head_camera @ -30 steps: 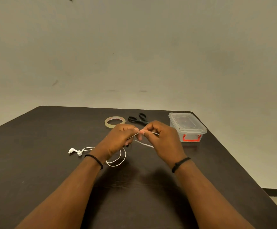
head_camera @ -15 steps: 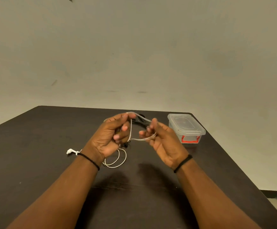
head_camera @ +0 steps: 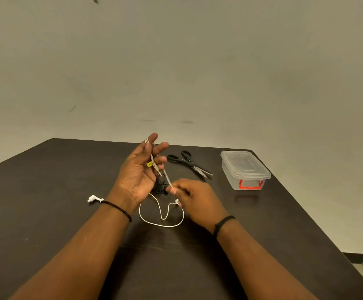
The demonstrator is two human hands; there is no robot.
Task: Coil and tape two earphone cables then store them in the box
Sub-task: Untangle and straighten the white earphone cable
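My left hand (head_camera: 139, 172) is raised palm-up above the dark table (head_camera: 46, 213), fingers mostly straight, with turns of the white earphone cable (head_camera: 162, 220) wound over its fingers. My right hand (head_camera: 194, 200) pinches the same cable just below and pulls it taut. The rest of the white cable lies in loops on the table beneath both hands. A white earbud (head_camera: 93, 199) shows left of my left wrist. A black earphone cable (head_camera: 160, 187) lies bunched behind my left hand, partly hidden. The clear lidded box (head_camera: 244, 169) with red latch stands at the right.
Black scissors (head_camera: 189, 162) lie between my hands and the box. A small yellow tag (head_camera: 150, 163) shows at my left fingers. The table's far edge meets a plain wall; its right edge drops to the floor.
My left hand has lifted and opened with the cable wound over its fingers. My right hand has dropped lower, drawing the cable down. The tape roll is hidden now.
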